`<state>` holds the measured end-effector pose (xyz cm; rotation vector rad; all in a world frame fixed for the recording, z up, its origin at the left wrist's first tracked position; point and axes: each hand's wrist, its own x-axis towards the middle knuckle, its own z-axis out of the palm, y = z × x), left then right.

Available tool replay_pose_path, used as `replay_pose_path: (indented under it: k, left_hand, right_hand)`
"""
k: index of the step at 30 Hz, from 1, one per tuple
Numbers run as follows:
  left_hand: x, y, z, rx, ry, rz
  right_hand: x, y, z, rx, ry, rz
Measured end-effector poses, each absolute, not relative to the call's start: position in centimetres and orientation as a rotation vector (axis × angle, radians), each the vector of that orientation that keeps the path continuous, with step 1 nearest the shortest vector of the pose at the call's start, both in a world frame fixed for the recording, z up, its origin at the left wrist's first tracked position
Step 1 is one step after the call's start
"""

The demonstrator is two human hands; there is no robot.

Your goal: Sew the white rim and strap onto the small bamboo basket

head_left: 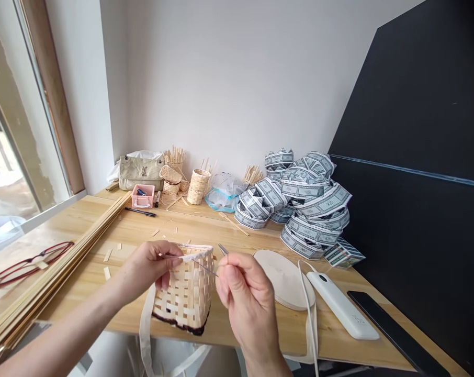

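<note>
A small woven basket (184, 296) with a dark bottom edge hangs at the table's front edge, its rim bound in white cloth tape (198, 254). My left hand (162, 262) pinches that rim at its left corner. Right of the basket, my right hand (240, 288) is closed on a thin metal tool (223, 249) whose tip points up and left. A dark thread (205, 268) runs between the rim and my right fingers. From the basket's left side a white strap (146, 324) hangs down past the table edge.
Long wooden strips (68, 254) and red glasses (31, 265) lie left. A bag (140, 173), pink box (143, 197) and small baskets (199, 187) stand behind. Right are patterned rolls (311, 204), a tape coil (282, 277), a white power bank (342, 305) and its cable.
</note>
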<state>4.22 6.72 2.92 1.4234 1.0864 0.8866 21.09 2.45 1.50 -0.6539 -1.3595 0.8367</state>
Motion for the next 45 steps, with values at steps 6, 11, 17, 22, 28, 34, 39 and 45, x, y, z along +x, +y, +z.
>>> replay_pose_path:
  k: [6, 11, 17, 22, 28, 34, 39, 45]
  left_hand:
    - [4.0, 7.9, 4.1, 1.382, 1.039, 0.793]
    - [4.1, 8.2, 2.4, 1.258, 0.978, 0.716]
    - [3.0, 9.4, -0.2, 1.202, 1.045, 0.729]
    - [2.4, 10.2, 0.3, 1.351, 1.079, 0.702]
    - [3.0, 9.9, 1.1, 1.574, 1.099, 0.750]
    - [1.5, 10.6, 1.3, 2.025, 1.226, 0.887]
    - [1.4, 10.8, 0.9, 2.615, 1.310, 0.961]
    - [2.5, 10.3, 0.4, 2.746, 1.103, 0.916]
  right_hand:
    - [21.1, 2.7, 4.0, -0.751, -1.376, 0.573]
    - [20.1, 4.6, 3.5, -0.702, -1.270, 0.692]
    - [19.2, 7.0, 0.7, -0.703, -1.100, 0.817]
    - [19.0, 8.8, 1.0, -0.656, -0.995, 0.936]
    - [18.7, 8.6, 1.9, -0.599, -0.956, 0.978]
    - [18.9, 8.2, 1.6, -0.606, -0.999, 0.969]
    - [18.6, 8.5, 1.4, -0.641, -1.098, 0.946]
    - [18.2, 9.2, 2.9, -0.616, -1.125, 1.012]
